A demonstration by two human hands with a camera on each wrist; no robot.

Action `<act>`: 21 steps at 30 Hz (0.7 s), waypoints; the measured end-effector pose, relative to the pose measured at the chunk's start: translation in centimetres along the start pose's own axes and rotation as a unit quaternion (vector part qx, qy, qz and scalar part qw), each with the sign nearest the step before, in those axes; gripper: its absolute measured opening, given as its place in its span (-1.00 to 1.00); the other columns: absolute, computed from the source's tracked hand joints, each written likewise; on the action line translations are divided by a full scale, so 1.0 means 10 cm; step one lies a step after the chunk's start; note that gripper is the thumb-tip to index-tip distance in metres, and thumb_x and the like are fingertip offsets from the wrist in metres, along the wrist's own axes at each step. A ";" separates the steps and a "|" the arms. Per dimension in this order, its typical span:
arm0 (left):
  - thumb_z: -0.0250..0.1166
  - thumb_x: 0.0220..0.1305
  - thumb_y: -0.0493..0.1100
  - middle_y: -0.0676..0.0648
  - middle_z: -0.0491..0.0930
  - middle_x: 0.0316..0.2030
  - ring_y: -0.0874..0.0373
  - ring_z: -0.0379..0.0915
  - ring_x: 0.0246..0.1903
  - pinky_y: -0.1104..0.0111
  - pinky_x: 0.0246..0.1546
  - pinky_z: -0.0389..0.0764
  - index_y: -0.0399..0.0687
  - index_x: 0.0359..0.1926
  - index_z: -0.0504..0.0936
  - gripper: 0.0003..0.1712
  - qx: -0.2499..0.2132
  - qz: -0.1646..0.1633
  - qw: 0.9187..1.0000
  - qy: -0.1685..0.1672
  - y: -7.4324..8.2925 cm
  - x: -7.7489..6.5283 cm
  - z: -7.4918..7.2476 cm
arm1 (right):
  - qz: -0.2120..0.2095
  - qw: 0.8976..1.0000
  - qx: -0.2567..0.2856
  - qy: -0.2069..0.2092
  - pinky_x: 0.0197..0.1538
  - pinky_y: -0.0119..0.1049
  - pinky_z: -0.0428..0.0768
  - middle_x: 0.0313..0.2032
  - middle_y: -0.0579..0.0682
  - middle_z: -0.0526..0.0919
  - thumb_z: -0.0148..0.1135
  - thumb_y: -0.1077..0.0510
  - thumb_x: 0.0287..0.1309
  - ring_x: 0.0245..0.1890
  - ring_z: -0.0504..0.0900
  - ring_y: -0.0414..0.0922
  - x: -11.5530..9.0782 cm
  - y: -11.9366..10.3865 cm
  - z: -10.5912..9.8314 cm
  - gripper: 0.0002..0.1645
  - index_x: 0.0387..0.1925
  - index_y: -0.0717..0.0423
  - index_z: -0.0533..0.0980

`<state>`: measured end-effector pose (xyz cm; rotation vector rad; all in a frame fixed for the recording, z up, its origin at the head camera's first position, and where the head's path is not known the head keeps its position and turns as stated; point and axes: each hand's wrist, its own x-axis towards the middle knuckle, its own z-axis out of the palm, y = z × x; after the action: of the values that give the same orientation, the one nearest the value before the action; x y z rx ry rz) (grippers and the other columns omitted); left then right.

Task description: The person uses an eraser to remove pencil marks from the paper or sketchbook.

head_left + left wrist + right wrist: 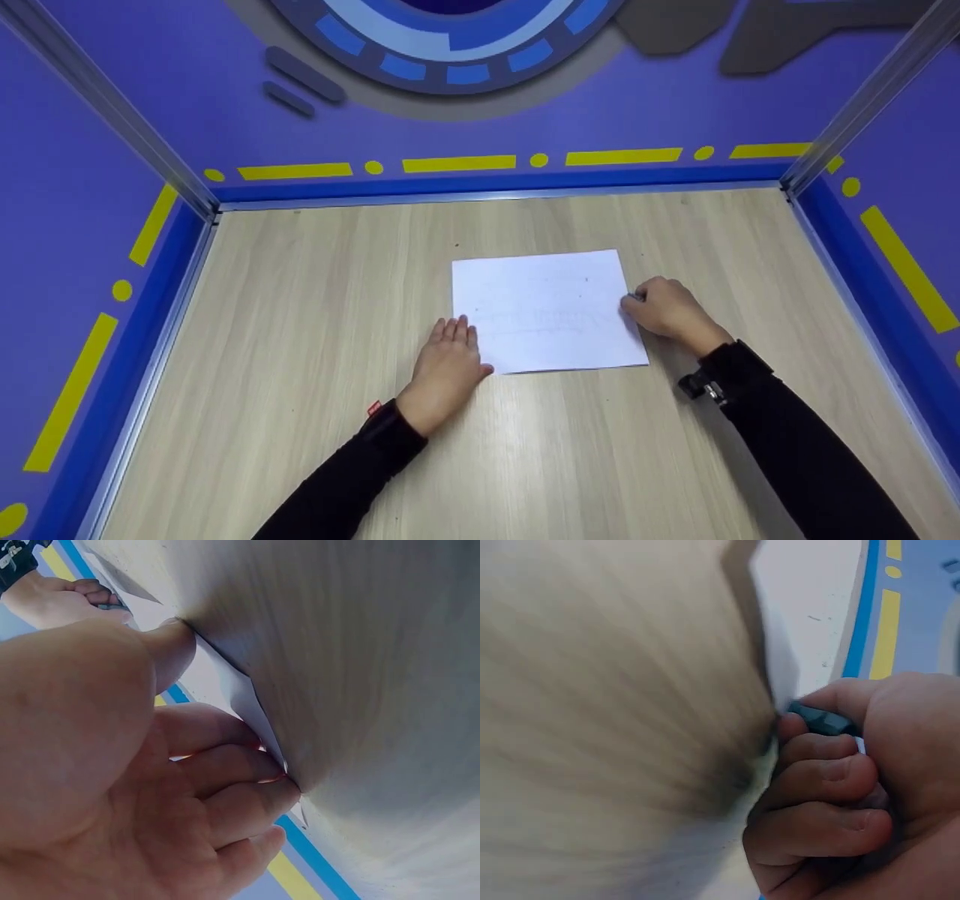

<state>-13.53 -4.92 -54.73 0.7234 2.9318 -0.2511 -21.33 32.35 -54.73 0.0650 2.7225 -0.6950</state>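
Note:
A white sheet of paper (547, 307) lies on the wooden table, with faint marks showing on its face. My left hand (448, 367) rests at its left edge; the fingers are nearly straight, their tips on the paper, and the thumb is spread toward the lower left corner. At the right edge, my right hand (667, 306) curls its fingers round a small dark green object (825, 718) with a whitish bit beside it; I cannot tell its kind. Thumb and forefinger sit right at the paper's edge. In the right wrist view that edge lifts slightly near the fingertips.
Blue-purple panels with yellow dashes (459, 163) enclose the table (315, 300) at the back and both sides, joined by metal corner posts (855, 97). A black wrist strap with a small device (701, 386) is on the right wrist.

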 end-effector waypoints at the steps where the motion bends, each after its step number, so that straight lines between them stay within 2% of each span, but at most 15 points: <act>1: 0.20 0.61 0.33 -0.32 0.53 0.53 -0.16 0.50 0.54 0.04 0.66 0.41 -0.33 0.51 0.54 -0.13 0.002 0.001 1.000 -0.001 0.00 0.00 0.00 | 0.003 1.000 -0.002 -0.003 -0.48 -0.27 0.36 -0.58 -0.11 0.35 0.11 -0.03 0.49 -0.57 0.40 -0.12 -0.01 -0.01 -0.01 -0.54 -0.58 0.00 0.33; 6: 0.20 0.60 0.35 -0.30 0.54 0.53 -0.14 0.51 0.54 0.06 0.66 0.41 -0.32 0.51 0.55 -0.12 0.012 -0.002 1.000 0.000 0.00 0.00 0.02 | -0.003 1.000 0.001 -0.010 -0.42 -0.25 0.40 -0.50 -0.05 0.40 0.13 -0.10 0.57 -0.48 0.46 -0.08 -0.05 -0.06 -0.04 -0.56 -0.37 0.14 0.53; 13: 0.19 0.61 0.32 -0.32 0.51 0.54 -0.14 0.47 0.57 0.06 0.67 0.38 -0.33 0.52 0.53 -0.12 -0.008 -0.006 1.000 0.009 -0.01 -0.02 0.03 | -0.020 0.999 0.028 -0.015 -0.45 -0.28 0.36 -0.55 -0.11 0.32 0.20 -0.11 0.56 -0.53 0.39 -0.13 -0.07 -0.19 -0.04 -0.51 -0.49 0.04 0.42; 18: 0.22 0.60 0.31 -0.33 0.53 0.53 -0.15 0.49 0.56 0.05 0.66 0.40 -0.36 0.51 0.53 -0.12 -0.018 -0.006 1.000 0.023 -0.01 -0.02 0.04 | -0.027 0.999 0.026 -0.013 -0.38 -0.25 0.35 -0.51 -0.09 0.31 0.18 -0.10 0.57 -0.47 0.40 -0.10 -0.06 -0.32 -0.02 -0.51 -0.50 0.03 0.39; 21: 0.21 0.61 0.31 -0.33 0.52 0.54 -0.15 0.48 0.56 0.04 0.67 0.40 -0.36 0.52 0.52 -0.12 -0.022 -0.007 0.999 0.027 -0.01 -0.03 0.06 | -0.032 0.999 0.028 -0.021 -0.36 -0.25 0.37 -0.50 -0.07 0.34 0.15 -0.10 0.58 -0.45 0.42 -0.09 -0.05 -0.43 0.01 -0.53 -0.47 0.05 0.44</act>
<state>-13.29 -5.24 -55.24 0.7152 2.9841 -0.1690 -21.38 28.53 -52.68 -0.0225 2.6757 -0.7810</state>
